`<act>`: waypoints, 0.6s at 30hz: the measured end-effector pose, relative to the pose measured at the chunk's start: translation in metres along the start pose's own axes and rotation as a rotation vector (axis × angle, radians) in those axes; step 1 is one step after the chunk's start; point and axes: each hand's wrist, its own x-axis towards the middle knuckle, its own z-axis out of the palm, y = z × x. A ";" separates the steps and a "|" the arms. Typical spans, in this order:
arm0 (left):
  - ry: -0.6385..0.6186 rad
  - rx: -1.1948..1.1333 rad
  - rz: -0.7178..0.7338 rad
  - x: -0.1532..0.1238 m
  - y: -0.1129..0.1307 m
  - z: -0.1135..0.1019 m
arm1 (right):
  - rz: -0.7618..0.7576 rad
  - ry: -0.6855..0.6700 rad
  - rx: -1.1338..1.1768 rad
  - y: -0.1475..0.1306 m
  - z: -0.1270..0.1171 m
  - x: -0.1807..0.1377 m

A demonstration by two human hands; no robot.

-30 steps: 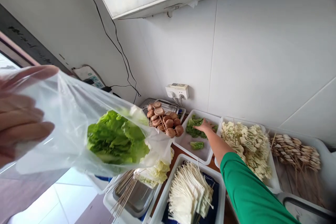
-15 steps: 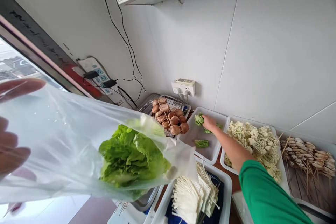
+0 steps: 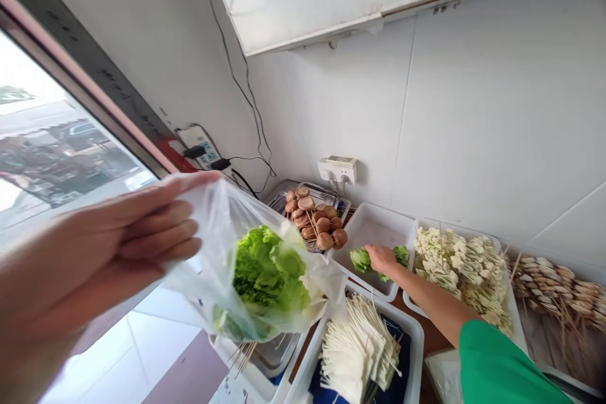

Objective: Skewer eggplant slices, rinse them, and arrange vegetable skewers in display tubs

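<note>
My left hand (image 3: 161, 227) grips the edge of a clear plastic bag (image 3: 211, 221), its fingers curled closed. Inside the bag lies bright green leaf lettuce (image 3: 269, 271), seen through the thin film. Reaching down into a white plastic tray (image 3: 374, 218), my right hand (image 3: 381, 259) has its fingers closed on a small bundle of leafy greens (image 3: 360, 259). More greens (image 3: 401, 256) lie in that tray, just right of my hand and partly under it. The bag hangs above the near trays, left of my right hand.
Skewered mushrooms (image 3: 312, 218) stand behind the bag. Skewered enoki mushrooms (image 3: 357, 347) fill a near tray, with cauliflower (image 3: 466, 265) and sliced mushrooms (image 3: 553, 284) to the right. A power strip (image 3: 201, 146) is on the left wall, and a cabinet (image 3: 322, 0) overhangs.
My left hand with the bag has come further into view and the bag sits more to the right. My right hand has moved lower in the tray, nearer its front side.
</note>
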 end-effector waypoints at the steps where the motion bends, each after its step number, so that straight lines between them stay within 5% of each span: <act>1: -0.037 0.072 0.018 -0.004 -0.002 0.011 | 0.003 0.056 0.041 -0.001 -0.016 0.000; 7: -0.243 0.101 0.001 0.000 -0.026 0.040 | -0.176 0.399 0.445 -0.032 -0.134 -0.045; 10: -0.260 0.036 -0.056 0.012 -0.041 0.053 | -0.363 0.426 0.962 -0.070 -0.173 -0.099; 14: -0.335 0.013 -0.127 0.008 -0.049 0.079 | -0.517 0.280 1.119 -0.132 -0.172 -0.139; 18: -0.466 0.018 -0.180 -0.019 -0.046 0.103 | -0.437 0.365 0.643 -0.176 -0.138 -0.113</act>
